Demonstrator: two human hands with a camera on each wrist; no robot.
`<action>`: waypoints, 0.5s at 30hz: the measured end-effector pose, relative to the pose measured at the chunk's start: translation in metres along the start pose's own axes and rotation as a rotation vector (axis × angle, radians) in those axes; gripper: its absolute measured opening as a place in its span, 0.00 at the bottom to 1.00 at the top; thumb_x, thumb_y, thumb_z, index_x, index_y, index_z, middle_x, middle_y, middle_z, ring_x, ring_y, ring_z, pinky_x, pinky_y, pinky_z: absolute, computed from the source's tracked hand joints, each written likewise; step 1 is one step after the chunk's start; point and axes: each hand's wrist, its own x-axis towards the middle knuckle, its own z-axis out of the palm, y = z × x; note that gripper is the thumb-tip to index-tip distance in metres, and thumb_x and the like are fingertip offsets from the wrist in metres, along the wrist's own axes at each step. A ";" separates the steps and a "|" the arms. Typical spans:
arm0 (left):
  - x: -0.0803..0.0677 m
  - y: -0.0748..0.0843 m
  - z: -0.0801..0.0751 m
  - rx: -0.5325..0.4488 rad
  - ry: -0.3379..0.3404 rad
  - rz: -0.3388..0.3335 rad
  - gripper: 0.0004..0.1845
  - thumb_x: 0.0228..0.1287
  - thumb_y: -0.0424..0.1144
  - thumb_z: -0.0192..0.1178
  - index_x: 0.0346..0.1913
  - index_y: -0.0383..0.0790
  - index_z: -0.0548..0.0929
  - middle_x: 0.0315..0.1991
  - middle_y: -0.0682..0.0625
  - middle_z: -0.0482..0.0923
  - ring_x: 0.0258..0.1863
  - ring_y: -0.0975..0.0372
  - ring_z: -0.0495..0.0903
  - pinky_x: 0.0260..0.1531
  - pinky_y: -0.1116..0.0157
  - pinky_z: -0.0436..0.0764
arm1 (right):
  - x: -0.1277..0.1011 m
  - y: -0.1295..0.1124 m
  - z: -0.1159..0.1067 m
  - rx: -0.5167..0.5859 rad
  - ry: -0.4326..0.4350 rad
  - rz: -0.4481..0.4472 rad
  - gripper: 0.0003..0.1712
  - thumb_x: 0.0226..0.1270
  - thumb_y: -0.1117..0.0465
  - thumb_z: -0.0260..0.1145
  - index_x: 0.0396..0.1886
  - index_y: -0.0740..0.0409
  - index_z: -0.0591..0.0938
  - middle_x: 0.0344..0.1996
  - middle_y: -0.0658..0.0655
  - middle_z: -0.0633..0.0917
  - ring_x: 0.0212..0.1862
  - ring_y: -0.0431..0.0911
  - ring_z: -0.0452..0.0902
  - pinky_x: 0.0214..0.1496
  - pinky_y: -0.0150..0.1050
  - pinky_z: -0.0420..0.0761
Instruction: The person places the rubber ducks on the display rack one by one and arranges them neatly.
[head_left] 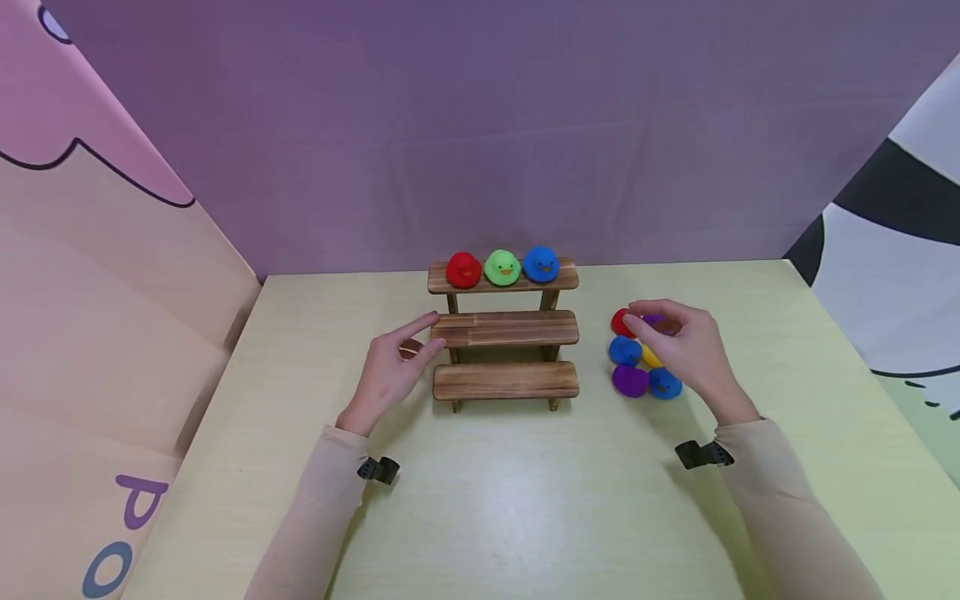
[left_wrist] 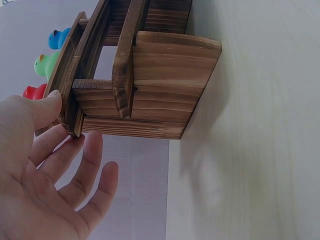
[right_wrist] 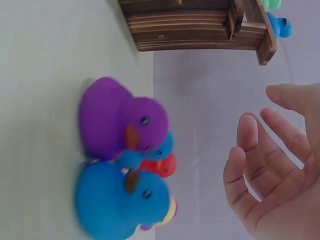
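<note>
A three-tier wooden stand (head_left: 517, 382) is on the table, with a red duck (head_left: 463, 271), a green duck (head_left: 502, 267) and a blue duck (head_left: 542, 264) in a row on its top tier. My left hand (head_left: 390, 367) holds the left end of the middle tier between thumb and index finger; the other fingers hang loose below. To the right, my right hand (head_left: 686, 342) hovers over a group of rubber ducks, thumb and fingers apart and holding nothing. Its fingertips overlap a red duck (head_left: 620, 322) in the head view and partly hide a purple duck (head_left: 652, 319).
Nearer in that group are a blue duck (head_left: 624, 351), a yellow duck (head_left: 650, 357), another purple duck (head_left: 631, 381) and another blue duck (head_left: 665, 384). A purple cloth wall (head_left: 517, 150) rises behind the table (head_left: 495, 500), with printed panels at both sides.
</note>
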 end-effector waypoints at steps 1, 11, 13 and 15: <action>0.000 0.000 0.000 0.001 0.000 0.000 0.25 0.76 0.46 0.68 0.72 0.55 0.82 0.65 0.48 0.86 0.46 0.52 0.88 0.43 0.58 0.87 | -0.002 0.003 0.000 -0.001 0.000 -0.002 0.24 0.78 0.44 0.68 0.61 0.54 0.88 0.52 0.60 0.91 0.39 0.35 0.80 0.35 0.28 0.79; 0.000 0.000 0.000 0.008 0.000 -0.007 0.25 0.76 0.47 0.67 0.73 0.54 0.82 0.66 0.49 0.85 0.47 0.52 0.87 0.43 0.58 0.87 | -0.024 0.029 -0.009 -0.032 -0.020 0.030 0.23 0.77 0.45 0.69 0.60 0.55 0.88 0.45 0.51 0.90 0.38 0.32 0.79 0.31 0.33 0.81; 0.000 0.000 0.000 0.007 -0.001 -0.009 0.25 0.76 0.47 0.67 0.73 0.55 0.82 0.66 0.49 0.84 0.47 0.52 0.87 0.43 0.59 0.87 | -0.030 0.034 -0.010 -0.040 -0.019 0.039 0.23 0.77 0.45 0.69 0.59 0.56 0.88 0.44 0.47 0.89 0.37 0.33 0.79 0.30 0.34 0.81; 0.000 0.000 0.000 0.007 -0.002 -0.010 0.25 0.76 0.47 0.67 0.73 0.55 0.81 0.66 0.49 0.85 0.47 0.52 0.87 0.43 0.59 0.87 | -0.035 0.039 -0.011 -0.052 -0.010 0.046 0.23 0.77 0.45 0.69 0.59 0.56 0.88 0.42 0.42 0.87 0.37 0.33 0.79 0.30 0.34 0.80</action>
